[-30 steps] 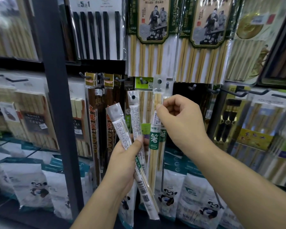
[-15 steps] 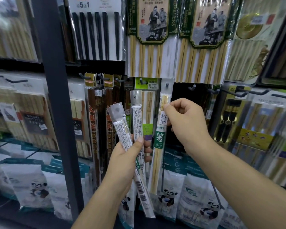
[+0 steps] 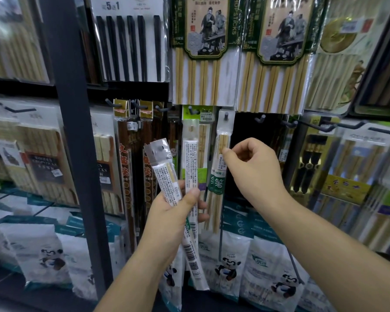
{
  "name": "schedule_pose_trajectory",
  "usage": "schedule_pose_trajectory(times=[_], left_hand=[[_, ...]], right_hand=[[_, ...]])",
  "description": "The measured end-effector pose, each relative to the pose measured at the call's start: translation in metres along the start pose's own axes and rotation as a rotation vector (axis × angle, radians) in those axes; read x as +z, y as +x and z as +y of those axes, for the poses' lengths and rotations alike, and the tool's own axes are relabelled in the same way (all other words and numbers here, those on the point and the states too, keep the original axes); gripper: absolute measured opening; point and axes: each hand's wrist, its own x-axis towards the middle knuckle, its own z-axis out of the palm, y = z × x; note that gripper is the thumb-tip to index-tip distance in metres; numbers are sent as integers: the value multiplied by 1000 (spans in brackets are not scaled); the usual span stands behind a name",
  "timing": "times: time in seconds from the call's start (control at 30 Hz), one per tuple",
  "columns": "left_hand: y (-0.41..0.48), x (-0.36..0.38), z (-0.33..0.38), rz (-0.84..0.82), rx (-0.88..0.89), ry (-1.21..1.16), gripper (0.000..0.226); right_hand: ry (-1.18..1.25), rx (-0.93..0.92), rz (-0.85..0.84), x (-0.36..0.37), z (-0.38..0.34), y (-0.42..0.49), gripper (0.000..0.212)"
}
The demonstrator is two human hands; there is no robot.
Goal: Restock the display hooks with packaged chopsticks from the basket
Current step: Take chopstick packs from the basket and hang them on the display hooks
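My left hand (image 3: 175,216) grips two or three slim clear packs of bamboo chopsticks (image 3: 167,174), fanned upward with their printed backs facing me. A narrow pack with a green label (image 3: 218,176) hangs on a dark display hook (image 3: 226,115), the hook passing through the hole at the pack's top. My right hand (image 3: 254,171) pinches that hanging pack near its upper part, between thumb and forefinger. No basket is in view.
Bare hooks (image 3: 260,120) stick out to the right of the hung pack. Dark red chopstick packs (image 3: 126,167) hang to the left, large bamboo sets (image 3: 203,52) above, panda-printed bags (image 3: 230,264) below. A dark upright post (image 3: 74,131) stands on the left.
My right hand has lifted the green-label pack up and to the right, and its hole now sits over the hook. My left hand has barely moved.
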Motion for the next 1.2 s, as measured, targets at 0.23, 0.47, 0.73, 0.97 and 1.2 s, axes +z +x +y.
schedule_pose_trajectory(times=[0.23, 0.47, 0.73, 0.97, 1.2], left_hand=[[-1, 3, -3, -109, 68, 74, 12], [-3, 7, -2, -90, -28, 27, 25], [-3, 6, 0, -21, -103, -131, 24], [1, 1, -3, -8, -41, 100, 33], [-2, 4, 3, -102, -149, 4, 51]], right_hand=[[54, -95, -138, 7, -9, -16, 16], [183, -79, -184, 13, -11, -22, 11], [183, -98, -39, 7, -20, -12, 12], [232, -45, -3, 3, -22, 0, 19], [260, 34, 12, 4, -13, -1, 27]])
